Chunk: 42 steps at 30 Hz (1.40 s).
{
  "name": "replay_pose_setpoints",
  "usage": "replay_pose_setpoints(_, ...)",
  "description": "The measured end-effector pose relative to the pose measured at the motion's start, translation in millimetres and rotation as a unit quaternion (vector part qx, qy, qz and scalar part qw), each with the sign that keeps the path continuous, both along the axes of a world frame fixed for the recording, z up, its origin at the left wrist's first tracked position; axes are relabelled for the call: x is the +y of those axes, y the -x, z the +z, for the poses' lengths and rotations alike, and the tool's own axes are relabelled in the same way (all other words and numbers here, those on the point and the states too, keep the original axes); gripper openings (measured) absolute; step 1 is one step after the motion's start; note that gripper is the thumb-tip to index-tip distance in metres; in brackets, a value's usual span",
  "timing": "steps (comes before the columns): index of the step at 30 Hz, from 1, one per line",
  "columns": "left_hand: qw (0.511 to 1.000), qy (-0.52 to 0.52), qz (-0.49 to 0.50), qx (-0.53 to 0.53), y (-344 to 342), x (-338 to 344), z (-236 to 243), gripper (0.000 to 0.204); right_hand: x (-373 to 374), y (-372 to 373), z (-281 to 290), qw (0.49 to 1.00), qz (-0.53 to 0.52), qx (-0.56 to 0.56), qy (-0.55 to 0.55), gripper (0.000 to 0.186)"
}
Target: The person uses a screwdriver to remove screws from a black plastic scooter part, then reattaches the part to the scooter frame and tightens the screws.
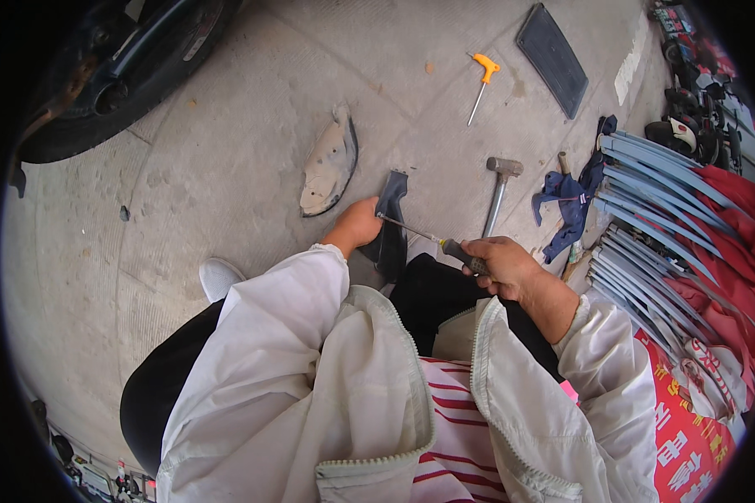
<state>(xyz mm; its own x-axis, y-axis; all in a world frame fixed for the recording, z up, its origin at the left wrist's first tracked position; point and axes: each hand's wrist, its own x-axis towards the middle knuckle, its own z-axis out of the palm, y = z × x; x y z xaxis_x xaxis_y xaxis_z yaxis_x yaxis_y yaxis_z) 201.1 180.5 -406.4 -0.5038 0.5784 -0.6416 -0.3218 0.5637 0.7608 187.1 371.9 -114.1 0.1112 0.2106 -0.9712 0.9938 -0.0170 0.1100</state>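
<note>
Held in my left hand (359, 225) is a dark, curved plastic part (390, 226), upright in front of my knees, its lower end partly hidden. My fingers wrap its left edge. My right hand (505, 264) is closed round the dark handle of a screwdriver (455, 249). The thin shaft points left, and its tip meets the plastic part close to my left fingers. Just beyond my left hand a dusty, leaf-shaped plastic cover (330, 168) lies on the concrete. A hammer (500, 189) with a metal shaft lies on the ground beyond my right hand.
An orange T-handle hex key (482, 80) and a flat black panel (554, 59) lie farther off. A vehicle wheel (134, 101) stands at the far left. To the right are dark blue cloth (572, 205), folded grey metal poles (654, 201) and red fabric (730, 226).
</note>
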Motion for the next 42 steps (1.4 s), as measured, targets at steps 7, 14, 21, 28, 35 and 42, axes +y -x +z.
replay_pose_setpoints(7, 0.997, 0.076, -0.013, -0.024, 22.8, 5.5, 45.1, 0.054, -27.0, -35.2, 9.6, 0.513, 0.788, 0.28, -0.194, 0.045)
replay_pose_setpoints(14, 0.989, 0.144, 0.041, -0.012, 19.5, 10.5, 47.3, 0.05, -20.0, -22.1, -3.5, 0.843, 0.492, 0.195, -0.094, 0.03)
replay_pose_setpoints(21, 0.991, 0.123, 0.055, 0.006, 25.5, 12.4, 55.5, 0.046, 1.8, 1.4, 5.6, 0.967, 0.23, 0.11, -0.017, 0.033)
replay_pose_setpoints(28, 0.993, 0.072, 0.086, 0.029, 49.9, 24.3, 67.8, 0.045, -17.9, -5.3, 33.9, 0.614, 0.733, 0.222, -0.194, 0.039)
replay_pose_setpoints(35, 0.978, 0.028, 0.131, 0.159, 82.7, 18.5, 85.8, 0.043, 1.9, 14.4, 39.7, 0.99, -0.107, 0.068, 0.061, 0.029)
replay_pose_setpoints(42, 0.972, -0.001, 0.174, 0.158, 104.5, 33.2, 119.2, 0.035, -16.2, 6.2, 80.6, 0.859, 0.38, 0.316, -0.136, 0.032)
